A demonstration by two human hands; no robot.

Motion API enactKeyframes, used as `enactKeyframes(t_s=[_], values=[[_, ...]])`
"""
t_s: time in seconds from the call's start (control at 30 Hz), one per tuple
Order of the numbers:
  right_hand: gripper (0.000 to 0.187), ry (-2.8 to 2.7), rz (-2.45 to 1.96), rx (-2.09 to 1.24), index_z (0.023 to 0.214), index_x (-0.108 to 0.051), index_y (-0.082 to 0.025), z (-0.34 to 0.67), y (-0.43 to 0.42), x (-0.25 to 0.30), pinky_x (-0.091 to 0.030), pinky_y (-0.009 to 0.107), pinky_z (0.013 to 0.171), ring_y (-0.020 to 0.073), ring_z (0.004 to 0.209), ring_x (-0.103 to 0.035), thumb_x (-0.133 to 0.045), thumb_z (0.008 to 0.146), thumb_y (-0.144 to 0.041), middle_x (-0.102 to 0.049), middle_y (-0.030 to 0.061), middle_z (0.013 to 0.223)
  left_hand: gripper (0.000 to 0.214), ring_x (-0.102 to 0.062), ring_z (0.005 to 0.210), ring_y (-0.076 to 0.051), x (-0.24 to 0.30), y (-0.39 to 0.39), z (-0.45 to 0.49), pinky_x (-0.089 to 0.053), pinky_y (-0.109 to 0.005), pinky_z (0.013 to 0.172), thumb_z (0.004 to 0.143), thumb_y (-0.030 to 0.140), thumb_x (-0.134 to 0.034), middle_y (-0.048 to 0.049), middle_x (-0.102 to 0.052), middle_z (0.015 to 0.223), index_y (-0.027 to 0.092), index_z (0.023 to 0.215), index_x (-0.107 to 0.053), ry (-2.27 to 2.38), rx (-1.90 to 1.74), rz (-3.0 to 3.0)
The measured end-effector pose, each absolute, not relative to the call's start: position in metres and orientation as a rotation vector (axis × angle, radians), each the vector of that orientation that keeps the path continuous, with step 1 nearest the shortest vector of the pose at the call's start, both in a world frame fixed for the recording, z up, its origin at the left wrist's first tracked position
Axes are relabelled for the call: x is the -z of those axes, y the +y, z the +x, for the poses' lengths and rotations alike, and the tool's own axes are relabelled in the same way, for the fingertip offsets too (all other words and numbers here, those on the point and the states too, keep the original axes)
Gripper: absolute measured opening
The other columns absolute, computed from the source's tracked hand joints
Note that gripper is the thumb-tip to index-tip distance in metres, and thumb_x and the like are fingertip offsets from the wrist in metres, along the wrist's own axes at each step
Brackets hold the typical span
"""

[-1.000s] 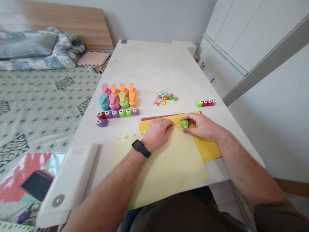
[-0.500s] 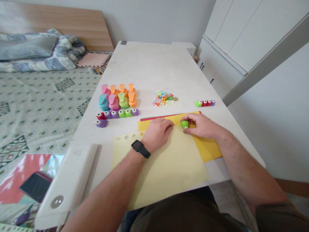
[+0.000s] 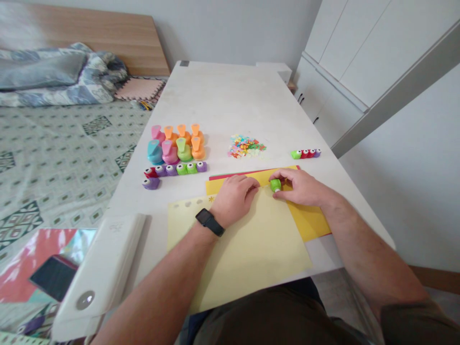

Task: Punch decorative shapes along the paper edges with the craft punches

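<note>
A pale yellow sheet of paper (image 3: 251, 249) lies in front of me, with several punched holes along its far edge. My left hand (image 3: 237, 194), a dark watch on its wrist, rests on the sheet with its thumb and fingers closed at the far edge. Between the thumb and fingers of my right hand (image 3: 298, 186) is a small green craft punch (image 3: 275, 185), at the sheet's far edge near the right corner. Beneath it, darker yellow paper (image 3: 312, 223) and a strip of red paper (image 3: 219, 178) stick out.
Large colourful lever punches (image 3: 170, 152) stand at the left, before a row of small punches (image 3: 181, 169). Paper cutouts (image 3: 246, 146) are heaped mid-table. More small punches (image 3: 305, 154) line up at the right. A white device (image 3: 104, 268) lies along the left edge.
</note>
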State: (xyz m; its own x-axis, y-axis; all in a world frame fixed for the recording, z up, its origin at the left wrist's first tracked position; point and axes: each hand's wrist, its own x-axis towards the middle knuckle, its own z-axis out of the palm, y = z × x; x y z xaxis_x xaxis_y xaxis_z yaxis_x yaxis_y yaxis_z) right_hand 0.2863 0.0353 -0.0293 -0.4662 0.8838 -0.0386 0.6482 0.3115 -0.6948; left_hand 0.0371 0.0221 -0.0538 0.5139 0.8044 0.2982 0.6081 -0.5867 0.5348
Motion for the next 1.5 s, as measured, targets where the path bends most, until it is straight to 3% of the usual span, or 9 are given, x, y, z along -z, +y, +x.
enactKeyframes(t_s=[1.5], values=[[0.024, -2.223, -1.471, -0.861, 0.095, -0.071, -0.02, 0.2809, 0.0333, 0.024, -0.045, 0.031, 0.069, 0.0178, 0.074, -0.061, -0.077, 0.074, -0.029, -0.072, 0.0019, 0.086, 0.015, -0.065, 0.093, -0.023, 0.0518, 0.0213, 0.0371, -0.05, -0.039, 0.087, 0.098, 0.02, -0.054, -0.0064, -0.072, 0.096, 0.021, 0.1, -0.068, 1.184, -0.74, 2.4]])
